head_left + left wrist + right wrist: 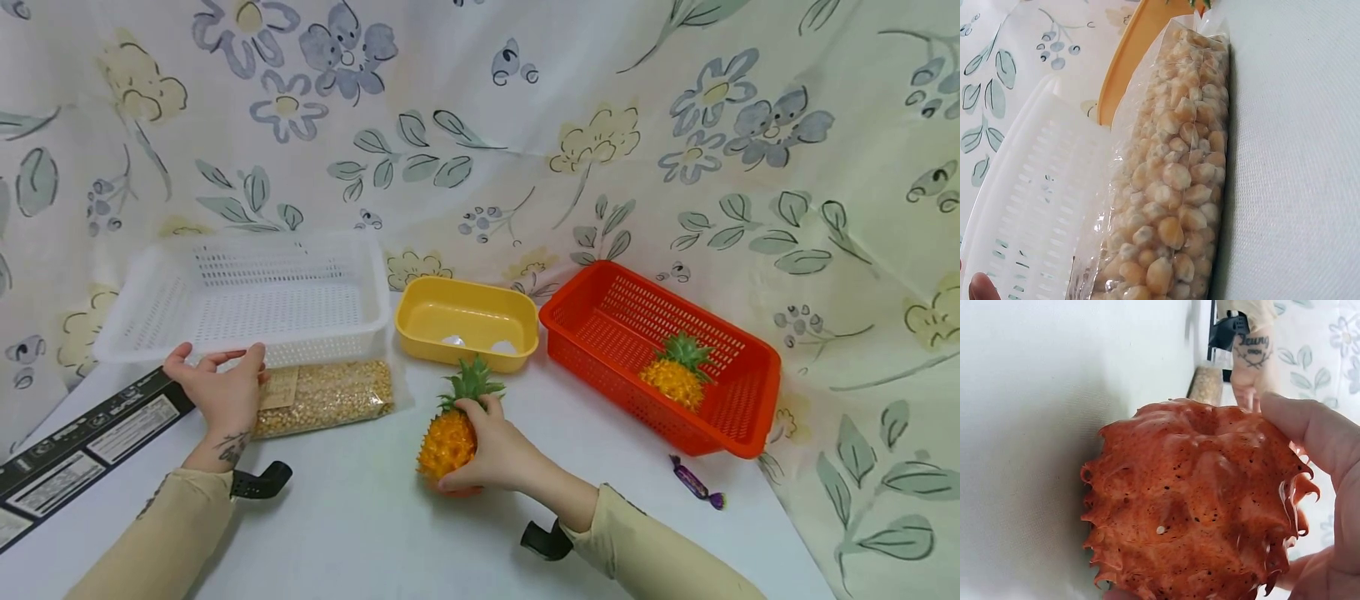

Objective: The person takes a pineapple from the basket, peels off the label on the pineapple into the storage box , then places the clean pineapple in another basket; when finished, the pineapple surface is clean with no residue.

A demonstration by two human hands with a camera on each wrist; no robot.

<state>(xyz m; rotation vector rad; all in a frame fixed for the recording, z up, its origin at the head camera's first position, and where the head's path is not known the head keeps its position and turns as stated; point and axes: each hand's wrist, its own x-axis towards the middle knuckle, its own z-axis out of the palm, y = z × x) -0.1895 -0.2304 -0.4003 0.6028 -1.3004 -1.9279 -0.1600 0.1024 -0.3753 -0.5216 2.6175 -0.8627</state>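
My right hand [498,450] grips an orange toy pineapple [447,443] with a green leafy crown, standing above the front middle of the white table. Up close in the right wrist view, the glossy, spiky base of the pineapple [1191,500] faces the camera, with the thumb on one side. My left hand [225,392] is at the front rim of the white basket [352,346], fingers spread and loosely bent; whether they touch the rim is unclear. Right beside that hand lies a clear bag of corn kernels [330,398], seen large in the left wrist view.
A yellow tub [468,312] with small white items stands behind the pineapple. To the right, a red basket [600,354] contains another toy pineapple [677,375]. A purple wrapped candy [697,483] lies before it. A long black box [90,454] extends along the left.
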